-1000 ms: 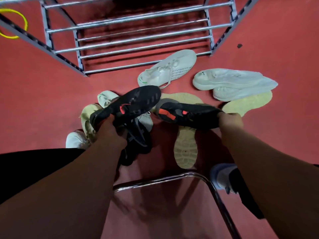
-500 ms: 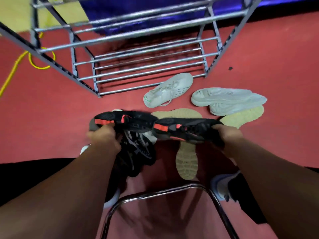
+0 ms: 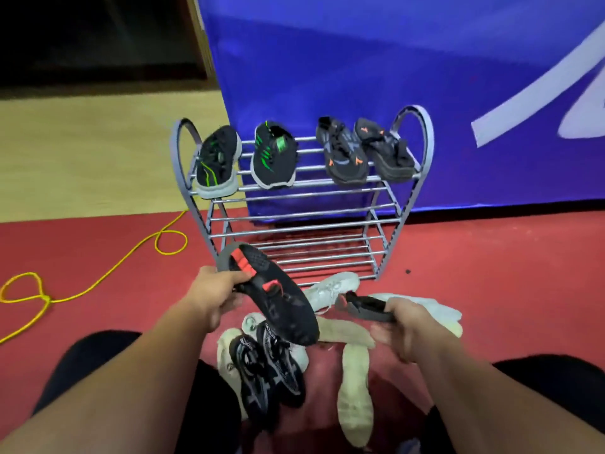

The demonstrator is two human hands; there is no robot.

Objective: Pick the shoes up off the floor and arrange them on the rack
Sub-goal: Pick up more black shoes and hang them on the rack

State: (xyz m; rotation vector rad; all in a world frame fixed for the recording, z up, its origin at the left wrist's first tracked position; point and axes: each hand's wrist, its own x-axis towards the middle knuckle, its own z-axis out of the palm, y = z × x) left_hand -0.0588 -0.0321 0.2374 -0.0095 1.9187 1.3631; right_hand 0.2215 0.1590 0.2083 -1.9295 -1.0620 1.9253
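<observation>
Nearest, pale rubber-soled shoes point(image 3: 355, 388) and a black mesh pair point(image 3: 268, 371) lie heaped on the red floor; above them the left hand point(image 3: 212, 299) grips a black knit shoe point(image 3: 278, 299) near its heel; the right hand point(image 3: 406, 329) clutches its mate point(image 3: 363, 308), likely so both get shelved together; beyond, the tubular metal rack point(image 3: 294, 214) carries four dark shoes point(image 3: 275, 155) on top.

Floor: red mat point(image 3: 491, 290) across lower and middle frame, tan strip point(image 3: 82, 158) at middle left. Dark unlit recess point(image 3: 82, 37) upper left. Blue panel point(image 3: 327, 77) fills upper centre and right, white marking point(image 3: 523, 103) at far right. Yellow cable point(image 3: 45, 299) loops on the red mat at left. Small dark speck point(image 3: 407, 271) right of centre.
</observation>
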